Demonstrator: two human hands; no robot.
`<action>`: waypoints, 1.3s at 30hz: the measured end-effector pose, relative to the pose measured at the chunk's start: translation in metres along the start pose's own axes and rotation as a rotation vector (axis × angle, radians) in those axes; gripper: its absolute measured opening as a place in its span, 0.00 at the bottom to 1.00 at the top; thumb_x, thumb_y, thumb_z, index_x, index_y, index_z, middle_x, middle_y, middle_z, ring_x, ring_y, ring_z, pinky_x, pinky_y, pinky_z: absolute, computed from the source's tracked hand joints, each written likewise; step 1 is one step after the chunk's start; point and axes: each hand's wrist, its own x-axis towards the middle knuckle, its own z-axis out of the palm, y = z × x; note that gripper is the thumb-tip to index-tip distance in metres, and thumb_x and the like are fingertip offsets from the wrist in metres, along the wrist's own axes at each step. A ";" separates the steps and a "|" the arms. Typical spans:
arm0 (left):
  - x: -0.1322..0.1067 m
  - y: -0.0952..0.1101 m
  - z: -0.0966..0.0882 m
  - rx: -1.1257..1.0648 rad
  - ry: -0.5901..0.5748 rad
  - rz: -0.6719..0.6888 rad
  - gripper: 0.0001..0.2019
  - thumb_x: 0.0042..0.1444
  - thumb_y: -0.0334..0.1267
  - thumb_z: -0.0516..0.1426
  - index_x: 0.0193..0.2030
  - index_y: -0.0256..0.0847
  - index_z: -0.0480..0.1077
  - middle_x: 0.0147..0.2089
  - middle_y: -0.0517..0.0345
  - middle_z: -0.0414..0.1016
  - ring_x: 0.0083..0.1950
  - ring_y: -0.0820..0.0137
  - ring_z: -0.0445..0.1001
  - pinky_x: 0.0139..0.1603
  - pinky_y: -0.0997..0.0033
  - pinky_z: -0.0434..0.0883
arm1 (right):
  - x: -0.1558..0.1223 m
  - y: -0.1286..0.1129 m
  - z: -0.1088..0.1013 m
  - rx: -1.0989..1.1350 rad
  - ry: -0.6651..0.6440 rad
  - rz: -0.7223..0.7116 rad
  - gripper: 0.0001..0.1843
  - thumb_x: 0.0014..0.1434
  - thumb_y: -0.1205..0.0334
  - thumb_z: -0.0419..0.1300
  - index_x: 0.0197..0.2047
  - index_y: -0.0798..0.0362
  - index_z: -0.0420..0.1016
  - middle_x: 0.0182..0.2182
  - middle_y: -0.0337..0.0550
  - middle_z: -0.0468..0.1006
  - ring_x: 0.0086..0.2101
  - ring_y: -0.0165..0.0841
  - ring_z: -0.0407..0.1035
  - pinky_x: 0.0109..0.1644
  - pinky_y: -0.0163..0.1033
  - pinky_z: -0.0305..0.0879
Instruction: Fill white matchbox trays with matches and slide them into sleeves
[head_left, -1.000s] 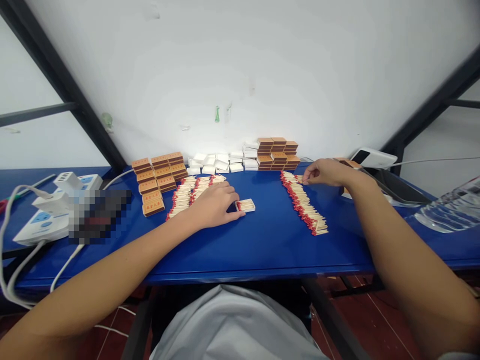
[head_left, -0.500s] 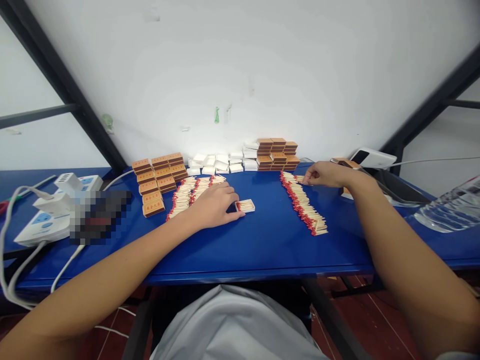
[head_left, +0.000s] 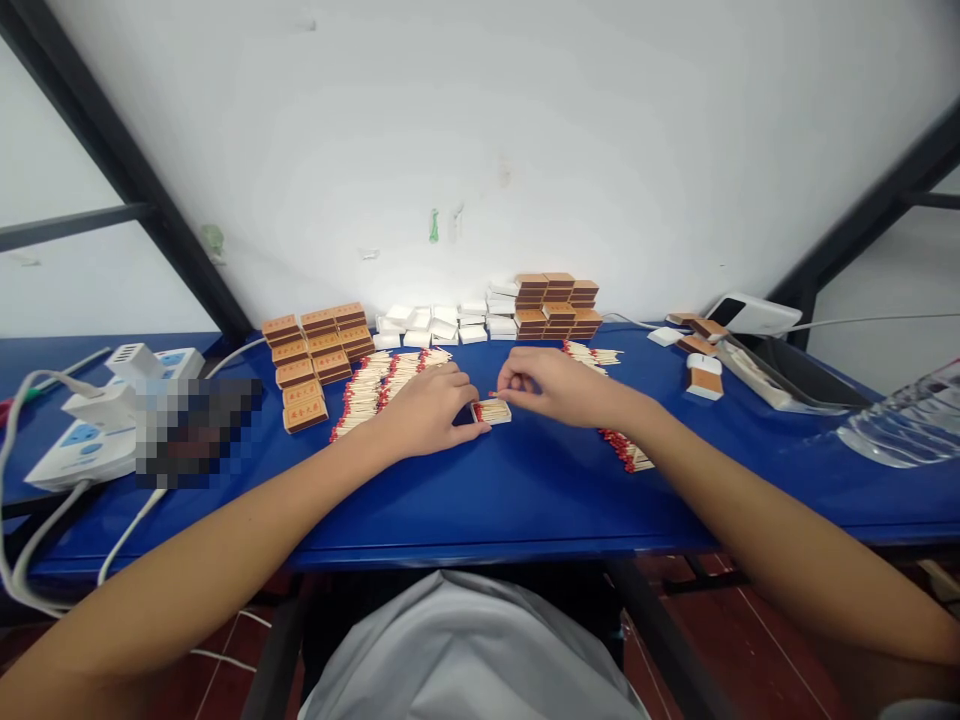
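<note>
On blue desk [head_left: 450, 510], well back from front edge: steady white tray [head_left: 498, 420], gripped in left hand [head_left: 433, 410], and lower match [head_left: 493, 394], pinched in right hand [head_left: 559, 385], red head leftward.

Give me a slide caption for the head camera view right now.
Left hand holds a white tray of matches on a blue table, right hand poised near the tray.

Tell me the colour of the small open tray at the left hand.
White; the tray shows best in the head view.
</note>
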 end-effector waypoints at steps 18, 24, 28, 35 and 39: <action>0.000 0.000 -0.002 -0.034 -0.001 -0.010 0.16 0.69 0.52 0.62 0.43 0.39 0.80 0.41 0.49 0.79 0.49 0.56 0.75 0.52 0.57 0.71 | 0.001 0.009 -0.002 -0.063 0.001 -0.003 0.12 0.69 0.53 0.60 0.38 0.50 0.78 0.35 0.46 0.79 0.34 0.38 0.71 0.39 0.42 0.62; -0.001 -0.001 -0.001 -0.055 -0.003 -0.018 0.16 0.69 0.52 0.62 0.43 0.40 0.80 0.43 0.48 0.80 0.50 0.56 0.76 0.53 0.56 0.71 | -0.021 0.066 -0.058 -0.263 0.081 0.330 0.14 0.67 0.53 0.60 0.38 0.52 0.82 0.34 0.48 0.83 0.34 0.39 0.73 0.38 0.42 0.63; -0.001 -0.001 -0.001 -0.048 -0.011 -0.021 0.16 0.69 0.51 0.62 0.44 0.39 0.81 0.42 0.48 0.80 0.49 0.56 0.76 0.54 0.56 0.71 | -0.040 0.110 -0.081 -0.334 -0.013 0.608 0.09 0.61 0.61 0.63 0.38 0.52 0.85 0.36 0.48 0.85 0.35 0.39 0.74 0.38 0.42 0.63; -0.001 -0.001 -0.001 -0.043 -0.016 -0.019 0.16 0.69 0.52 0.62 0.45 0.39 0.81 0.42 0.49 0.80 0.49 0.55 0.76 0.53 0.56 0.71 | -0.046 0.139 -0.083 -0.231 -0.132 0.598 0.09 0.57 0.54 0.70 0.36 0.50 0.85 0.31 0.44 0.82 0.32 0.37 0.72 0.37 0.41 0.62; -0.001 -0.001 0.000 -0.041 -0.006 -0.015 0.16 0.69 0.52 0.62 0.45 0.39 0.81 0.41 0.49 0.80 0.48 0.56 0.75 0.53 0.56 0.71 | -0.045 0.143 -0.080 -0.190 -0.150 0.573 0.09 0.58 0.55 0.69 0.36 0.52 0.85 0.30 0.44 0.81 0.31 0.36 0.70 0.36 0.42 0.60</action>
